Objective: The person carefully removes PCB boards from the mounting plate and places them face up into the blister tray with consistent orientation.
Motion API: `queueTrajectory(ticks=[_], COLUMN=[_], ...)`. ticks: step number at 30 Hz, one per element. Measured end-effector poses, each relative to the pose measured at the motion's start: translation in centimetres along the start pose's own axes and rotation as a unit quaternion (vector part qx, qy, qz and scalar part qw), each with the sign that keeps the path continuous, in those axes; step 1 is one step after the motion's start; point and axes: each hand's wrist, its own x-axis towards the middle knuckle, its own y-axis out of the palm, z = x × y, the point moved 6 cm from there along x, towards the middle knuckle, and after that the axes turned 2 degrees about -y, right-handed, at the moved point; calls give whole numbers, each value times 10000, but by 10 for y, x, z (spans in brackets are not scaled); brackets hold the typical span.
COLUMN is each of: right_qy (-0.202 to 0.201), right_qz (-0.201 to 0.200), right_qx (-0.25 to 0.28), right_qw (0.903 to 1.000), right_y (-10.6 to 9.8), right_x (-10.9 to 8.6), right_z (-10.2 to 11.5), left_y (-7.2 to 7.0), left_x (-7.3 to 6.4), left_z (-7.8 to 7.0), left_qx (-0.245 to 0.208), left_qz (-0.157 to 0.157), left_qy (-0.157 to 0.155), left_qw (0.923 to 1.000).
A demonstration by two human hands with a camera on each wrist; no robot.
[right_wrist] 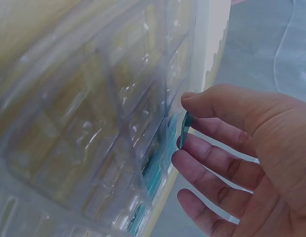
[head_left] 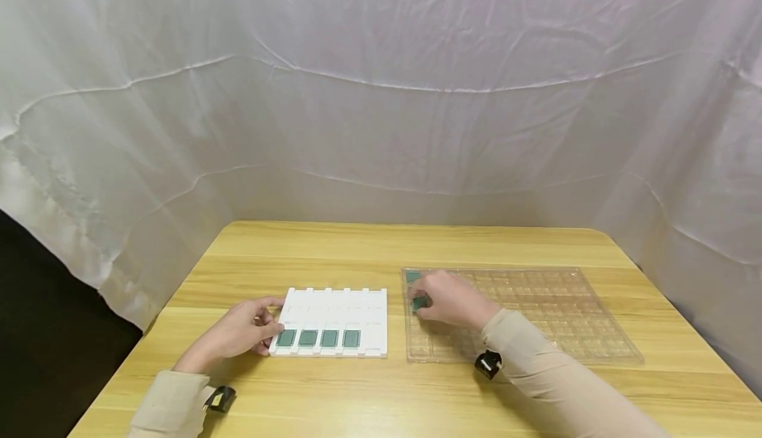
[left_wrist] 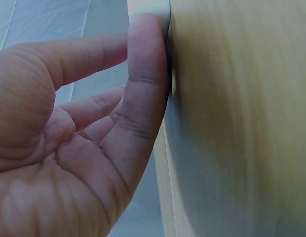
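Note:
My left hand [head_left: 241,327] grips the left edge of a white slotted tray [head_left: 336,306], thumb on top; the left wrist view shows a fingertip against the tray's white edge [left_wrist: 152,7]. Several flat green square chips [head_left: 307,338] with a fine dotted pattern lie in a row along its near side. Over the left end of a clear plastic compartment tray [head_left: 524,312], my right hand [head_left: 451,300] pinches a green chip [right_wrist: 185,128] between thumb and fingers. That chip stands tilted on edge in the right wrist view, close to the compartments.
Another green chip [head_left: 413,277] lies in the clear tray's far left corner. Both trays rest on a wooden table [head_left: 357,392], side by side with a narrow gap between them. White fabric [head_left: 381,127] hangs behind the table and at its sides.

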Motion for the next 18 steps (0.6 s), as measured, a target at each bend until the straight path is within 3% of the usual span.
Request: queueTrajectory(ticks=[18], right_qy=[351], right_qz=[133], right_qx=[-15], right_qw=[9993], right_y=[-4], right_x=[-5], right_z=[-21], left_y=[0], left_x=[0], left_z=[1], left_qx=[-9], left_qz=[-20], left_qy=[-22], left_qw=[10000])
